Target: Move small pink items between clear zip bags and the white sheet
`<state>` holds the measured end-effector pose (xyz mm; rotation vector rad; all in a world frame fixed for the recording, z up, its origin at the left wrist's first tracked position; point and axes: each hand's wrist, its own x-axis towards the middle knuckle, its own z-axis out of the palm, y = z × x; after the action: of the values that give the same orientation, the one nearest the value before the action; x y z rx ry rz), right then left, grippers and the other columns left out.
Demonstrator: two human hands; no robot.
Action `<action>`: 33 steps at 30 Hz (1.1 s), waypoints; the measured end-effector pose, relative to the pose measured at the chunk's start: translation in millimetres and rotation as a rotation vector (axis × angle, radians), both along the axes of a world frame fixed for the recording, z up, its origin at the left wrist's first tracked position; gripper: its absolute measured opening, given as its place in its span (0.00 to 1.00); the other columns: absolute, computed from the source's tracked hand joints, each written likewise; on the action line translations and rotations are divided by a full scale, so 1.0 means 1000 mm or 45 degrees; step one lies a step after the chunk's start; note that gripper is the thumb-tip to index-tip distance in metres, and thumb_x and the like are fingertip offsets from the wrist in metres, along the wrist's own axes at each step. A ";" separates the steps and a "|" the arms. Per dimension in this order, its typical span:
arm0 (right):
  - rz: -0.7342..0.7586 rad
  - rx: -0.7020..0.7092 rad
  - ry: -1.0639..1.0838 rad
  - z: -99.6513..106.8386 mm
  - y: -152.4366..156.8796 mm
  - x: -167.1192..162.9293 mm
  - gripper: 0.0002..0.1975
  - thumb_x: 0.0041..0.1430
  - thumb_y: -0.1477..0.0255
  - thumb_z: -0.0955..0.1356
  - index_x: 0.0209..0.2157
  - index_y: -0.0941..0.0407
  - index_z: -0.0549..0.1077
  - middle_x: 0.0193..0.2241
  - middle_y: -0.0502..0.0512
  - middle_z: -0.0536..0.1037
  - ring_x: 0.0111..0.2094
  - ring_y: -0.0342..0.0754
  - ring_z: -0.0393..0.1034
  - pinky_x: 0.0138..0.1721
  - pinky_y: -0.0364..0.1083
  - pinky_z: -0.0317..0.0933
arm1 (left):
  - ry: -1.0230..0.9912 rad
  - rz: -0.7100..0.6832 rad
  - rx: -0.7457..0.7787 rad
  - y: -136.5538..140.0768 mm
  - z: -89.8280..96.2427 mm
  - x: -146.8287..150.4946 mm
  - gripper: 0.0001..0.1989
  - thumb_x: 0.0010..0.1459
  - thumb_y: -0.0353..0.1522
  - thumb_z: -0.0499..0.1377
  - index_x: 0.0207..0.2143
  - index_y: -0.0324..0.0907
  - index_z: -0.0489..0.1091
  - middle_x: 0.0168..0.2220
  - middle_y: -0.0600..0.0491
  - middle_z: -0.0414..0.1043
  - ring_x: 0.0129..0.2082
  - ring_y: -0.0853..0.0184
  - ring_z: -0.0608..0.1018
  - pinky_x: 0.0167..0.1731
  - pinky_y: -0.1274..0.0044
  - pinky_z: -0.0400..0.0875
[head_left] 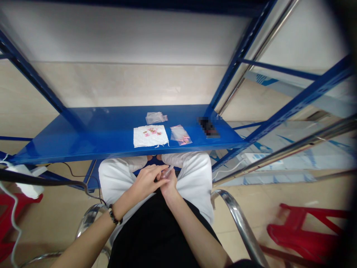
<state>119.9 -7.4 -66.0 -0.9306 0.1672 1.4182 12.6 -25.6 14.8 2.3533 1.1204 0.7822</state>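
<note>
Over my lap, my left hand [148,177] and my right hand [170,182] meet with their fingers bent together. A small translucent piece [169,170], perhaps clear plastic, sticks out between them; its exact kind is too small to make out. My right hand is closed around it, and the left fingers press against it from the other side. On the blue shelf in front lies a white cloth [142,140] with small pink and gold pieces [152,131] on it. Beside the cloth is a clear zip bag [180,134] with pink pieces inside.
Behind the cloth lies a stack of clear bags [155,117]. A blurred-out dark object [208,127] rests at the right of the blue shelf [92,134]. Blue uprights frame both sides. Red stools [304,230] and a white power strip with cables [28,180] are nearby.
</note>
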 end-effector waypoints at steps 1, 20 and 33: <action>-0.015 -0.007 -0.008 -0.002 0.001 0.000 0.14 0.65 0.67 0.58 0.25 0.54 0.61 0.15 0.43 0.63 0.15 0.40 0.60 0.18 0.40 0.57 | 0.024 0.002 0.044 0.000 -0.001 0.000 0.21 0.59 0.40 0.62 0.53 0.44 0.69 0.32 0.54 0.73 0.32 0.65 0.73 0.37 0.75 0.65; -0.064 -0.058 -0.130 0.010 0.001 0.000 0.12 0.62 0.66 0.62 0.25 0.53 0.58 0.15 0.41 0.60 0.14 0.39 0.58 0.12 0.39 0.48 | 0.094 0.123 0.168 0.004 -0.018 -0.006 0.11 0.65 0.37 0.55 0.34 0.42 0.74 0.28 0.52 0.75 0.31 0.64 0.76 0.34 0.75 0.65; -0.054 -0.139 -0.165 0.019 0.001 0.006 0.14 0.63 0.66 0.61 0.24 0.54 0.58 0.12 0.40 0.60 0.09 0.37 0.51 0.09 0.37 0.39 | 0.187 0.162 0.107 -0.002 -0.001 -0.001 0.10 0.66 0.35 0.53 0.42 0.44 0.73 0.28 0.52 0.75 0.31 0.64 0.77 0.35 0.75 0.66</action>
<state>125.5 -6.3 -46.8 -1.0994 0.1680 1.3154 11.6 -27.7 14.1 2.4623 1.3335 0.7220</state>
